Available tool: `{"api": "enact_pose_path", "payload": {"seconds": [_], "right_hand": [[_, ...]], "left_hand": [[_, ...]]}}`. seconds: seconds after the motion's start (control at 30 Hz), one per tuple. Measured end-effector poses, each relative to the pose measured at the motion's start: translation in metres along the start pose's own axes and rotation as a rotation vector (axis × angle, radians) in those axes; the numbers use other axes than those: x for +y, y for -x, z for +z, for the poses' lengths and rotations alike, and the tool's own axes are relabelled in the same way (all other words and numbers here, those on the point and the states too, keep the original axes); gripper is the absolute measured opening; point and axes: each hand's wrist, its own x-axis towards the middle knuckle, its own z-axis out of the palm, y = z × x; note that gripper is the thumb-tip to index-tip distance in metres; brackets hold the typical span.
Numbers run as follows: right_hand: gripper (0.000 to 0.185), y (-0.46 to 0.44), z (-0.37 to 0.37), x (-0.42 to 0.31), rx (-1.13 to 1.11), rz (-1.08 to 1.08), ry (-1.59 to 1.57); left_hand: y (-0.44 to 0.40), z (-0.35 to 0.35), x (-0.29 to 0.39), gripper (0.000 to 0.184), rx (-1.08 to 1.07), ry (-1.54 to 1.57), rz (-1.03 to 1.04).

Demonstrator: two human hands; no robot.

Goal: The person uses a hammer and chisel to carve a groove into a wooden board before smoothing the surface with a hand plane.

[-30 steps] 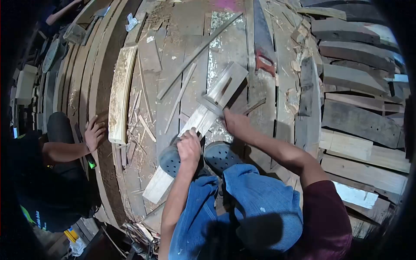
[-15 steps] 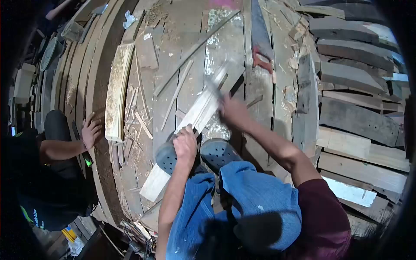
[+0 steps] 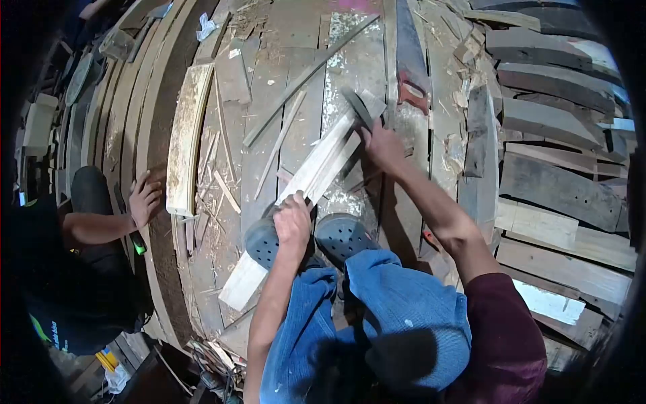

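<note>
A long pale wooden board (image 3: 321, 161) lies slantwise over the floor planks, running under my left shoe. My left hand (image 3: 293, 219) is closed around the board near its middle, just above the shoe. My right hand (image 3: 385, 145) grips a broad-bladed knife (image 3: 358, 108); its handle is mostly hidden by the fingers. The dark, curved blade is at the board's far end, tilted up and to the left. Whether its edge touches the wood I cannot tell.
A handsaw (image 3: 412, 67) with a red handle lies beyond my right hand. Another pale board (image 3: 188, 141), thin strips and shavings lie to the left. A co-worker's hand (image 3: 143, 198) rests there on a beam. Stacked planks (image 3: 558, 175) line the right side.
My right hand has moved up and right, toward the board's far end, and the knife's blade shows less blur. My left hand keeps its hold on the board.
</note>
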Motion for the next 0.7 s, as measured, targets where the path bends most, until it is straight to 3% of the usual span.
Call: {"api": "enact_pose_path", "payload": {"seconds": [0.1, 0.2, 0.23, 0.33, 0.43, 0.53, 0.57, 0.6, 0.7], "right_hand": [[0.033, 0.034, -0.004, -0.023, -0.221, -0.216, 0.135], [0.035, 0.003, 0.003, 0.007, -0.131, -0.116, -0.002], [0.036, -0.008, -0.012, -0.002, -0.057, 0.001, 0.066], [0.039, -0.036, -0.020, 0.019, 0.119, 0.079, 0.095], [0.040, -0.034, -0.034, 0.024, 0.128, 0.188, -0.008], [0.043, -0.013, -0.029, 0.021, 0.196, -0.003, -0.111], [0.040, -0.007, -0.011, 0.027, 0.377, -0.154, -0.023], [0.035, 0.004, -0.010, 0.016, 0.174, -0.005, 0.051], [0.030, 0.033, -0.018, -0.018, -0.047, -0.059, -0.084]], "left_hand": [[-0.008, 0.010, -0.001, 0.011, 0.012, 0.020, -0.021], [-0.005, 0.011, -0.001, 0.011, 0.023, 0.012, -0.010], [-0.004, 0.009, -0.002, 0.011, 0.028, 0.009, -0.005], [-0.002, 0.008, -0.002, 0.010, 0.019, -0.004, -0.005], [-0.004, 0.006, 0.000, 0.007, 0.004, -0.040, -0.023], [-0.003, 0.012, -0.002, 0.008, 0.016, -0.023, -0.007], [-0.003, 0.012, -0.001, 0.008, 0.043, 0.000, -0.019], [-0.002, 0.011, -0.002, 0.008, 0.055, 0.003, -0.013], [-0.001, 0.011, -0.002, 0.009, 0.064, -0.001, -0.011]]}}
